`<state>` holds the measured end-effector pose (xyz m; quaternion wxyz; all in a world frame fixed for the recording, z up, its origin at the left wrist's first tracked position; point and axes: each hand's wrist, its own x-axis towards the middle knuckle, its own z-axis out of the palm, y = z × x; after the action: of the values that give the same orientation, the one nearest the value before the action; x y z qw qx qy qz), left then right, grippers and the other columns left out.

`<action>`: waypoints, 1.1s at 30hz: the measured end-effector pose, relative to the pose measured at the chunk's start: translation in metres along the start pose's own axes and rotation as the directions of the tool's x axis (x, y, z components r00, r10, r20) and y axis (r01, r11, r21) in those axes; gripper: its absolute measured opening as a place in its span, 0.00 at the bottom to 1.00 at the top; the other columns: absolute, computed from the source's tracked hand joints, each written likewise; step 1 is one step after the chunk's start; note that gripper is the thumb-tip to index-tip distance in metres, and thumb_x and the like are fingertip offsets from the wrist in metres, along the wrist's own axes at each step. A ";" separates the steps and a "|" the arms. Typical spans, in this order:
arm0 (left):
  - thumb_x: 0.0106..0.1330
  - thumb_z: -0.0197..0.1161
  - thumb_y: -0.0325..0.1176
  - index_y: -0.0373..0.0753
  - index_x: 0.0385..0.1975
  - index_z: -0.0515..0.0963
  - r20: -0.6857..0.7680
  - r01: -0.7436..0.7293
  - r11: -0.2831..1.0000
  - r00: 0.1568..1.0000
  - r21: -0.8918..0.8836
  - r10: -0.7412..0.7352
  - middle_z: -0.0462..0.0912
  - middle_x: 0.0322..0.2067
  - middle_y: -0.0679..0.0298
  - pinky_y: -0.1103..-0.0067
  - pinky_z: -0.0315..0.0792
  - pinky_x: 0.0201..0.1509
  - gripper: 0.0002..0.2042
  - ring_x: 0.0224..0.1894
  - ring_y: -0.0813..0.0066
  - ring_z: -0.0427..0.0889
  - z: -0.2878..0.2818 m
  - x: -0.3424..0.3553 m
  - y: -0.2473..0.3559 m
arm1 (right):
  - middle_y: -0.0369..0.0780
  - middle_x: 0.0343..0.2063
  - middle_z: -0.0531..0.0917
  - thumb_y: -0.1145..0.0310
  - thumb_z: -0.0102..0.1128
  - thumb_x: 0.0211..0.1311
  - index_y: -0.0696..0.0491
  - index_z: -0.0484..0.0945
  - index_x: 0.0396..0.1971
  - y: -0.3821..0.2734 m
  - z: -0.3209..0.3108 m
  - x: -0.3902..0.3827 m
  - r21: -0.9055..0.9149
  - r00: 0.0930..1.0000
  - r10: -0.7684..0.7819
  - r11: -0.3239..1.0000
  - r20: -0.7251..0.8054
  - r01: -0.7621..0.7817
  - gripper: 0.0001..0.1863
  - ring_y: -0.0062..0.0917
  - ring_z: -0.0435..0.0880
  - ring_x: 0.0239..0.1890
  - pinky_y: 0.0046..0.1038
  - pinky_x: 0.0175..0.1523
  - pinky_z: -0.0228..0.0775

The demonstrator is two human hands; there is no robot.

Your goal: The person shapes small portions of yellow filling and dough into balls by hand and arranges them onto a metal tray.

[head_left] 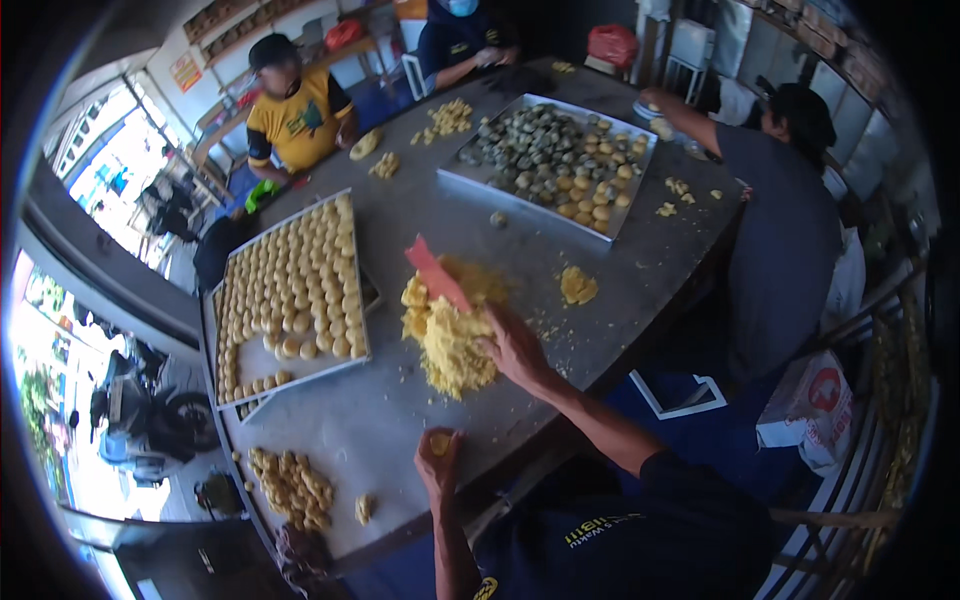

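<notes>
My right hand (510,350) grips a red flat scraper (440,275) over a heap of crumbly yellow mixture (455,355) on the metal table (410,395). Nearer the front, my left hand (437,462) is curled around a small yellow piece (440,443). To the left, a tray of pale round dough balls (295,275) rests on another tray, with a pile of dough pieces (290,485) below it. A small yellow clump (578,287) lies right of the heap.
A tray (535,125) of dark and yellow balls sits toward the back right. A person in yellow (305,135) and a masked person (465,50) are across the table; another person (770,220) works at the right. A motorbike (160,420) stands outside at left.
</notes>
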<state>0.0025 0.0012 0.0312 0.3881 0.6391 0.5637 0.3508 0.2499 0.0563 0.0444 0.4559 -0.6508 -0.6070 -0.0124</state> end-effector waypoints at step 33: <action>0.73 0.49 0.34 0.34 0.37 0.76 -0.154 -0.178 0.938 0.961 0.298 0.232 0.81 0.42 0.51 0.64 0.72 0.47 0.11 0.43 0.53 0.80 -0.030 -0.013 -0.027 | 0.49 0.54 0.71 0.74 0.63 0.56 0.61 0.70 0.54 0.014 -0.035 -0.067 0.097 0.942 0.212 0.965 0.261 -0.245 0.25 0.45 0.73 0.55 0.38 0.58 0.70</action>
<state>-0.0380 -0.0071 0.0209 0.1999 0.7074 0.5718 0.3642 0.2623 -0.0153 0.0184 0.4156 -0.6827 -0.5790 0.1613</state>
